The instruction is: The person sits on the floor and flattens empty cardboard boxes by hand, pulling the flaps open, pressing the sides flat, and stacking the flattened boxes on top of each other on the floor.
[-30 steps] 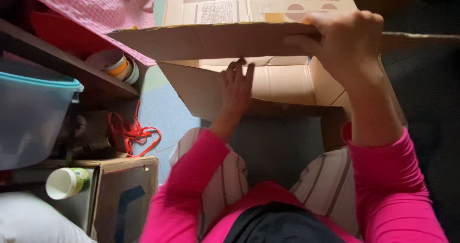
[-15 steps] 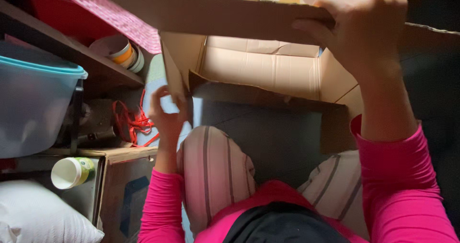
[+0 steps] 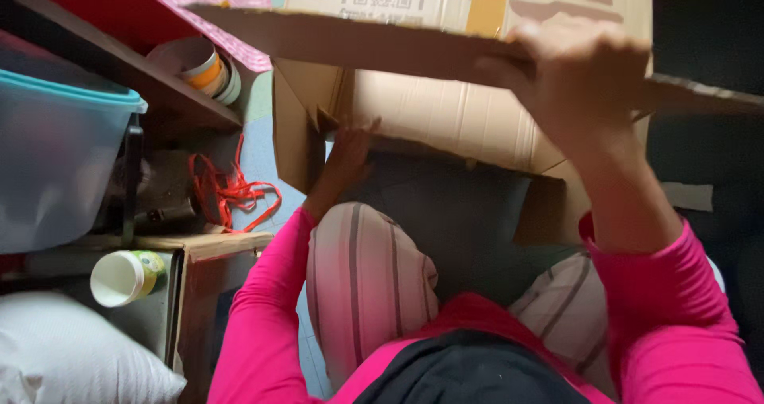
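Cardboard box (image 3: 446, 125): right hand (image 3: 577, 81) fingers clamped on top flap; left hand (image 3: 346, 165) fingers spread against side flap.

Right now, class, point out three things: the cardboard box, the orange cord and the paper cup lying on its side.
cardboard box (image 3: 446, 121), head view, on its inner back wall.
orange cord (image 3: 231, 191), head view, on the tangled middle.
paper cup (image 3: 119, 277), head view, on its open white mouth.

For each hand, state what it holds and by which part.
Right hand grips the cardboard box's raised top flap at its edge. Left hand touches the left side flap.
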The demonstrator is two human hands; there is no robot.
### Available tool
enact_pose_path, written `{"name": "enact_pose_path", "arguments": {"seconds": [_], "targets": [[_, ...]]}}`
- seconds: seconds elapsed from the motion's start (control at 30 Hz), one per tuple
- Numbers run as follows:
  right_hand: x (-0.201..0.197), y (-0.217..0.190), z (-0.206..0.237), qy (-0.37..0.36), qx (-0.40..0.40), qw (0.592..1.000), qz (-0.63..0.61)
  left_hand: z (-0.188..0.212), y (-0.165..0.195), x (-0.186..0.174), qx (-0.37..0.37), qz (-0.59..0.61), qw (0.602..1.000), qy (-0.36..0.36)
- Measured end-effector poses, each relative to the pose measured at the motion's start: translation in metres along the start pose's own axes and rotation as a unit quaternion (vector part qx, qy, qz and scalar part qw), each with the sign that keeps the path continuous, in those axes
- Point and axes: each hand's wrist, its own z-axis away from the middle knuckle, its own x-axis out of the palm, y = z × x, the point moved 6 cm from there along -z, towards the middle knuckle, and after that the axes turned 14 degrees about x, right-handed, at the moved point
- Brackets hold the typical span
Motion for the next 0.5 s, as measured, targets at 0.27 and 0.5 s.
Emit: {"name": "enact_pose_path", "arguments": {"seconds": [0.27, 0.5], "targets": [[-0.004, -0.033, 0.041, -0.100, 0.036, 0.991, -0.082, 0.071, 0.033, 0.052, -0.074, 0.098, 0.969, -0.212], [-0.014, -0.058, 0.113, -0.182, -0.057, 0.981, -0.046, 0.157, -0.036, 0.019, -0.419, 0.295, 0.842, 0.169]]}}
